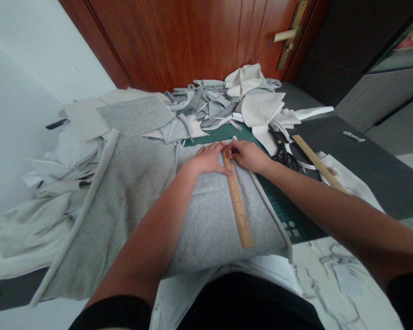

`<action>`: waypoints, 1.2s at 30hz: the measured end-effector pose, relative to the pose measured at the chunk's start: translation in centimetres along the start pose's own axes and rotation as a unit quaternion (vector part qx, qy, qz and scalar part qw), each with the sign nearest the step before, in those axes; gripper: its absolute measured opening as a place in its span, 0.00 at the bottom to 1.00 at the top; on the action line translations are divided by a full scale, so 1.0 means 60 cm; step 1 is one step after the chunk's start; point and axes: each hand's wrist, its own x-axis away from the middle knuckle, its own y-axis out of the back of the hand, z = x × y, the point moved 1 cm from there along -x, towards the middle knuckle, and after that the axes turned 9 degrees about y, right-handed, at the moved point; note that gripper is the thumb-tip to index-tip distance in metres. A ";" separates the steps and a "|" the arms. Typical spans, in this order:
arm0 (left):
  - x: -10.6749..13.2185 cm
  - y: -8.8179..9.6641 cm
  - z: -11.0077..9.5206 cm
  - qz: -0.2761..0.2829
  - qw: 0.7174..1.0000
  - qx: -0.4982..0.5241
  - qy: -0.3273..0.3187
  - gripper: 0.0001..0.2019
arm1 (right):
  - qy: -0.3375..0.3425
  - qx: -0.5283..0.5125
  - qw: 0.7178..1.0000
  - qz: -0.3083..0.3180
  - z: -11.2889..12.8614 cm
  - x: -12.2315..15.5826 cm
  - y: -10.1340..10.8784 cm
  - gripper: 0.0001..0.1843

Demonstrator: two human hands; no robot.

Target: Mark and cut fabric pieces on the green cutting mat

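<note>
A sheet of grey fabric point(206, 215) lies spread over a green cutting mat point(282, 206). On it rests a wooden ruler point(239, 206), running from the far edge toward me. My left hand point(208, 159) lies flat with fingers stretched, pressing the ruler's far end and the cloth. My right hand point(248, 155) sits just right of the ruler's tip, fingers curled together as if pinching something small that I cannot make out.
A heap of grey and white fabric scraps point(220, 105) lies beyond the mat, before a wooden door point(192, 41). Black scissors point(284, 151) and a second wooden ruler point(318, 162) lie to the right. More cloth pieces point(55, 183) pile up on the left.
</note>
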 end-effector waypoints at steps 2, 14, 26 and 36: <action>-0.002 -0.001 0.001 -0.002 1.000 0.001 0.000 0.55 | -0.002 0.015 1.000 -0.001 -0.006 -0.009 -0.001 0.09; 0.001 0.001 -0.004 0.001 1.000 0.008 0.008 0.61 | -0.004 -0.001 1.000 -0.019 -0.039 -0.051 -0.013 0.11; 0.003 0.001 -0.007 0.001 1.000 0.011 0.013 0.64 | 0.007 -0.010 0.999 -0.047 -0.071 -0.073 -0.023 0.12; -0.001 -0.001 -0.005 0.009 1.000 0.008 0.024 0.62 | -0.010 -0.001 1.000 -0.024 -0.056 -0.074 -0.013 0.12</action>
